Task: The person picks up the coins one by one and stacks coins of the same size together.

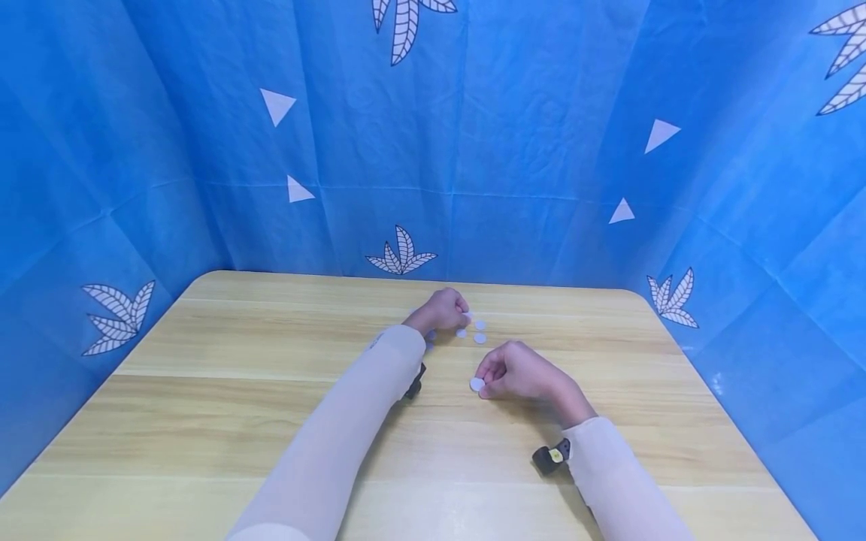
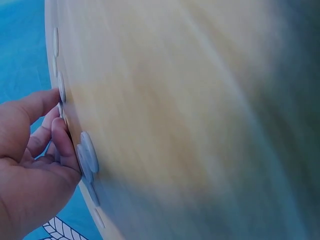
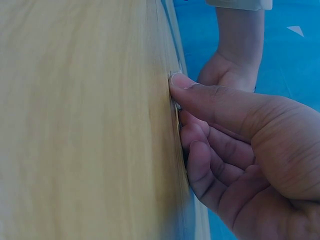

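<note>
Near the far side of the table, my left hand (image 1: pixel 445 308) has its fingertips at a small white disc (image 1: pixel 468 318) and seems to pinch it. In the left wrist view, thumb and curled fingers meet at the table surface, with a disc (image 2: pixel 61 86) right by the tip. Closer to me and to the right, my right hand (image 1: pixel 521 370) holds another white disc (image 1: pixel 476 384) between thumb and fingers, low at the table. The right wrist view shows that disc almost wholly hidden behind the thumb (image 3: pixel 215 102).
Several more white discs (image 1: pixel 479 338) lie flat around the left hand, some partly behind its wrist. They rest on a light wooden table (image 1: pixel 271 398). Blue cloth (image 1: pixel 514 150) with white leaves and triangles hangs behind the table and along its sides.
</note>
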### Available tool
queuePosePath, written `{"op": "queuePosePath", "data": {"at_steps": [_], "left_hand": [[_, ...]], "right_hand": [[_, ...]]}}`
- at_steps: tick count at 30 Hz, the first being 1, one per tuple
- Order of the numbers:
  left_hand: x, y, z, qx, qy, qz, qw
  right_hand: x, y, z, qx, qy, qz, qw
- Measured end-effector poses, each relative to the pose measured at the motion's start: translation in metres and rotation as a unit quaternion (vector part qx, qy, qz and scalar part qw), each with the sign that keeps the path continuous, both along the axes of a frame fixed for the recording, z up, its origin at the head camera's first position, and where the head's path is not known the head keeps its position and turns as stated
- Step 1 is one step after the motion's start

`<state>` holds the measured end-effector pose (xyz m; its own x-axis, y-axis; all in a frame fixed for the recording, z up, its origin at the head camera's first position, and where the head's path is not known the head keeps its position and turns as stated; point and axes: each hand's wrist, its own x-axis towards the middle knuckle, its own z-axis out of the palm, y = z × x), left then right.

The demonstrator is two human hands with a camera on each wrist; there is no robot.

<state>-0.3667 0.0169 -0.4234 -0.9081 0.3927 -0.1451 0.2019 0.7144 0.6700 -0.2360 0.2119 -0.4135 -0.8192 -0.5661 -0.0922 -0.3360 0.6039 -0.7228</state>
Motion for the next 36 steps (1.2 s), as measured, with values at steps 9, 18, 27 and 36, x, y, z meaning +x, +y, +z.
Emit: {"op": "queuePosePath", "data": {"at_steps": [9, 18, 27, 36], "left_hand": [[0.0, 0.001, -0.001, 0.009, 0.013, -0.006, 0.9999], [0.004, -0.005, 0.001, 0.056, 0.019, -0.005, 0.9983], [0.005, -0.015, 0.005, 0.115, 0.021, 0.017, 0.993], [0.007, -0.023, 0.01, 0.143, 0.03, 0.012, 0.9892]], "right_hand": [[0.001, 0.0, 0.0, 0.0, 0.005, 0.0, 1.0], [0.0, 0.0, -0.001, 0.0, 0.003, 0.0, 1.0], [0.001, 0.0, 0.001, -0.004, -0.001, 0.0, 1.0], [0.0, 0.0, 0.001, -0.006, -0.002, 0.0, 1.0]]}}
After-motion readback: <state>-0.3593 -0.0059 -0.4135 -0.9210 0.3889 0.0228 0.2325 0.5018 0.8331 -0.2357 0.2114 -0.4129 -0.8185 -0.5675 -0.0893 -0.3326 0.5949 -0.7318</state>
